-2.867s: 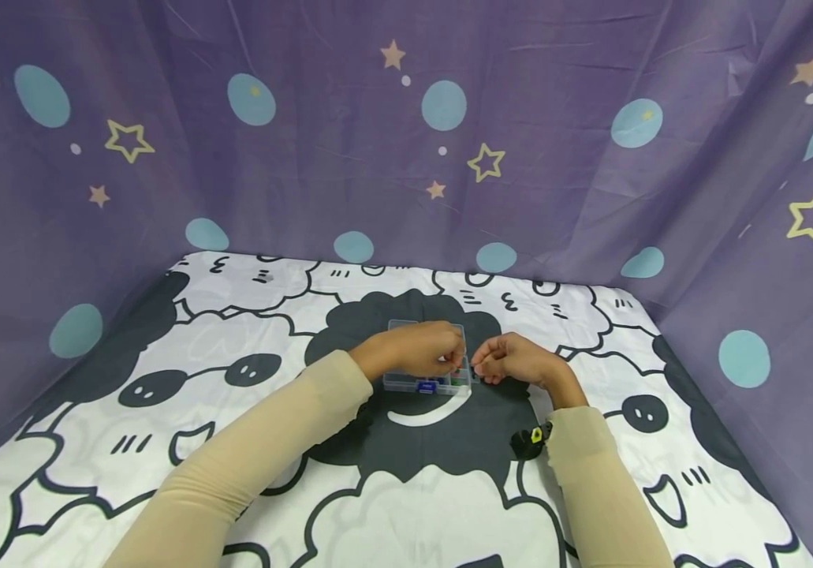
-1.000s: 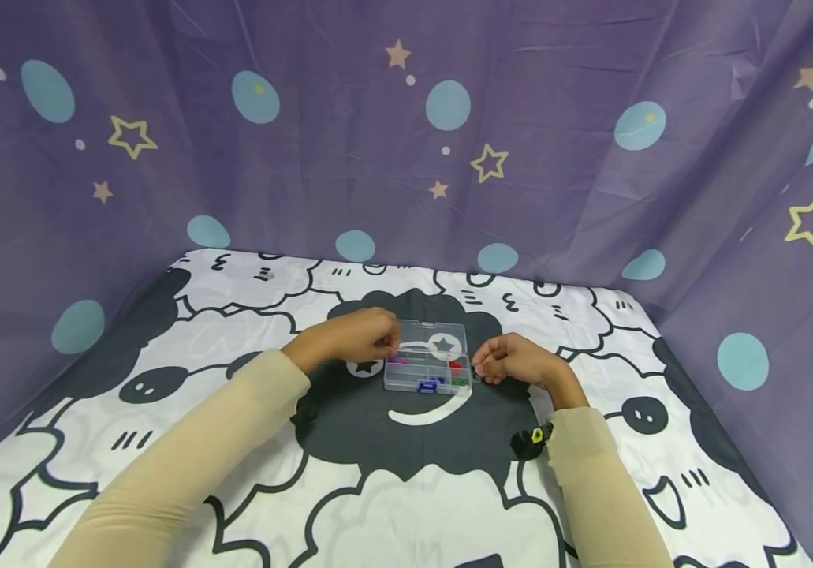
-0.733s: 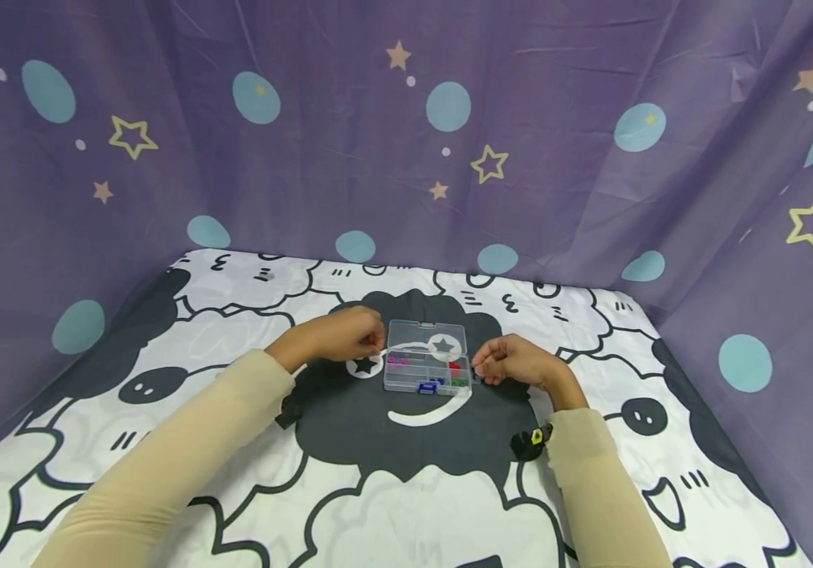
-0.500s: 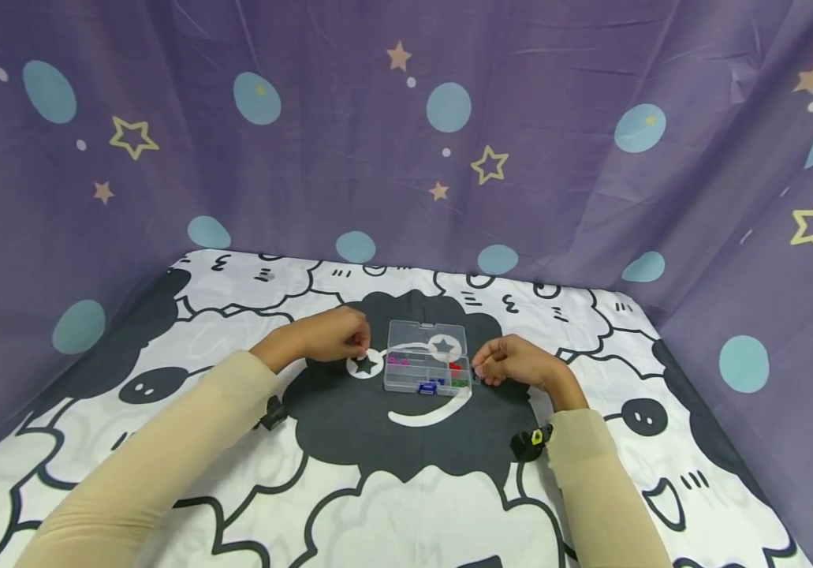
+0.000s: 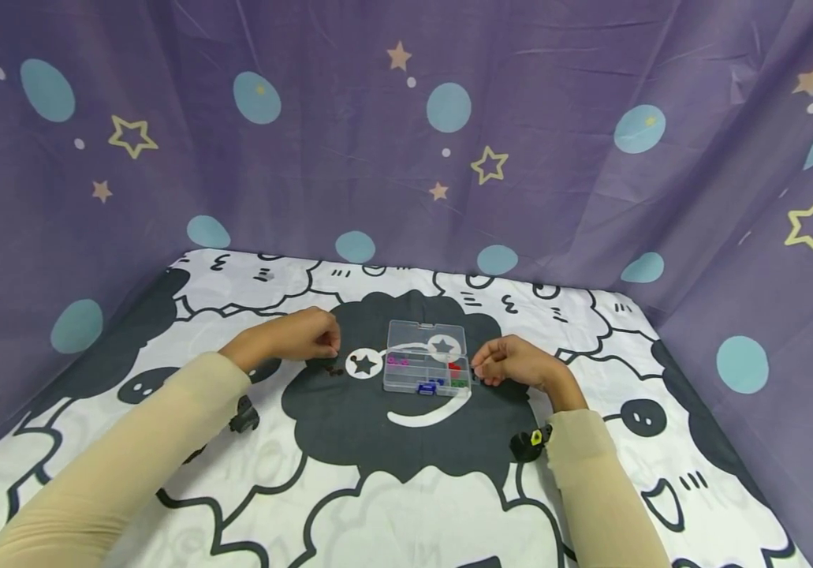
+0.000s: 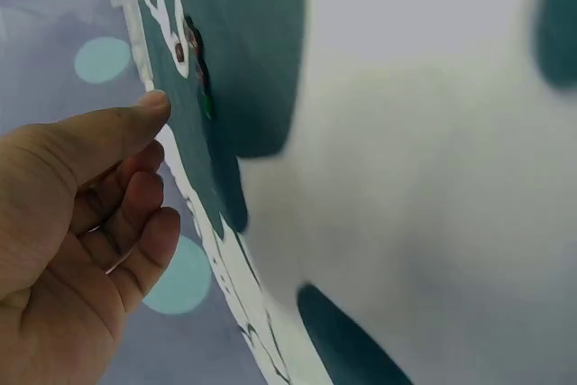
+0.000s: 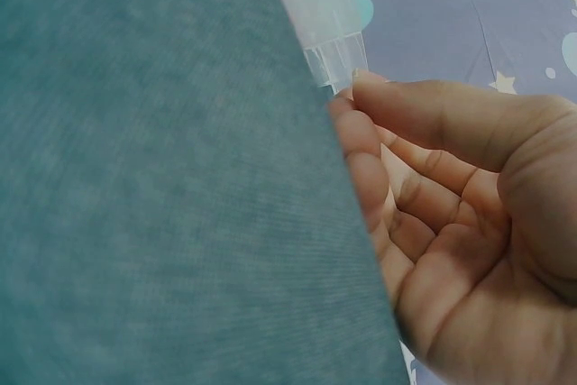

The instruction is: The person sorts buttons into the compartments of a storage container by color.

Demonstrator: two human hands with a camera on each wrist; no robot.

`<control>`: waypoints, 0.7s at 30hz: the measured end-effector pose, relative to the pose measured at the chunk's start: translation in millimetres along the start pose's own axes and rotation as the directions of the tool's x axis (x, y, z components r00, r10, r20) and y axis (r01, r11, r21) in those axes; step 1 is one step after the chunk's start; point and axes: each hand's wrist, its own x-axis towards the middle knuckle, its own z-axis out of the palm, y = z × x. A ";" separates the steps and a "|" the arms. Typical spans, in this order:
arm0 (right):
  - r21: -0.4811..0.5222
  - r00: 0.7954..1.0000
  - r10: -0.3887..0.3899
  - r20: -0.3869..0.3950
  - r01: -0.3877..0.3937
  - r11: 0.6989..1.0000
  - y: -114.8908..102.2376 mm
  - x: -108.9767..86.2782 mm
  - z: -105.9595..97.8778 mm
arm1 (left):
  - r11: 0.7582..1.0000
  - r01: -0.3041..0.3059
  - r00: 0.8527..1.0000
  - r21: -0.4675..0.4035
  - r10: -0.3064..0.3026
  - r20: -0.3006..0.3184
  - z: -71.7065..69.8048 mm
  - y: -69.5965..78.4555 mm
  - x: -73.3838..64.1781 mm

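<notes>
A clear plastic compartment box (image 5: 406,386) lies with its lid (image 5: 413,335) flipped back. Inside are pink rings (image 5: 393,360), red pieces (image 5: 454,366), green pieces (image 5: 459,383) and blue pieces (image 5: 438,381). At the box's right edge, my right hand (image 5: 516,364) pinches the rim between thumb and index finger. My left hand (image 5: 303,335) hovers left of the box, fingers loosely curled, nothing visible in them. Just below its fingertips lie small dark reddish-brown pieces (image 5: 333,370). The left wrist view shows these loose pieces (image 6: 199,65) beyond the thumb tip, a green one among them.
A cloth (image 5: 420,442) printed with cartoon sheep covers the table. Purple curtains (image 5: 349,158) with stars and dots enclose the back and sides. Black wrist-worn devices (image 5: 528,444) sit below both wrists. A blue latch (image 5: 427,388) is on the box's front.
From above the box, my left hand has travelled left to the loose brown pieces, uncovering the compartments and the star print. My right hand stays at the box's right edge.
</notes>
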 end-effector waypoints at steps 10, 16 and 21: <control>0.001 1.000 0.007 -0.004 -0.007 1.000 0.3 0.1 0.5 | 0.990 0.078 0.995 -0.115 -0.070 0.076 -2.7 -12.5 -12.4; 0.007 1.000 0.016 -0.009 -0.016 1.000 -0.2 0.0 0.6 | 0.988 0.087 0.991 -0.131 -0.072 0.115 -1.9 -13.7 -13.2; 0.007 1.000 0.012 -0.006 -0.012 1.000 0.1 0.4 0.4 | 0.989 0.095 0.988 -0.117 -0.079 0.130 -1.6 -14.7 -12.9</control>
